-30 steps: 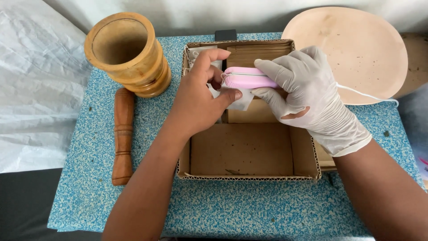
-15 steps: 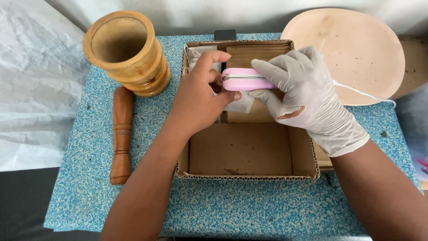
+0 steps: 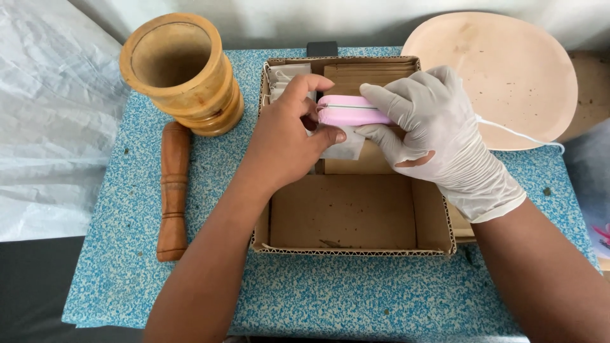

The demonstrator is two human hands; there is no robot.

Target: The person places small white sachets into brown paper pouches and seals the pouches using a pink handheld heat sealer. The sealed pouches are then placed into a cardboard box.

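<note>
My right hand point(image 3: 438, 136), in a white glove, grips a small pink hand-held sealer point(image 3: 351, 110) over the far half of an open cardboard box point(image 3: 356, 216). My bare left hand point(image 3: 286, 136) pinches a small white sachet point(image 3: 343, 145) that hangs in the sealer's jaw, thumb and fingers at the sealer's left end. A thin white cord point(image 3: 521, 134) runs from the sealer to the right. More white sachets point(image 3: 283, 79) and brown paper packets point(image 3: 368, 71) stand in the box's far compartments.
A wooden mortar point(image 3: 181, 73) stands at the far left of the blue speckled table point(image 3: 127, 254), with a wooden pestle point(image 3: 173, 190) lying beside it. A pale round tray point(image 3: 508, 70) sits at the far right. White plastic sheeting point(image 3: 44, 127) covers the left.
Both hands have stayed over the box with the sealer and sachet; my left thumb has shifted slightly along the sachet. Nothing else moved.
</note>
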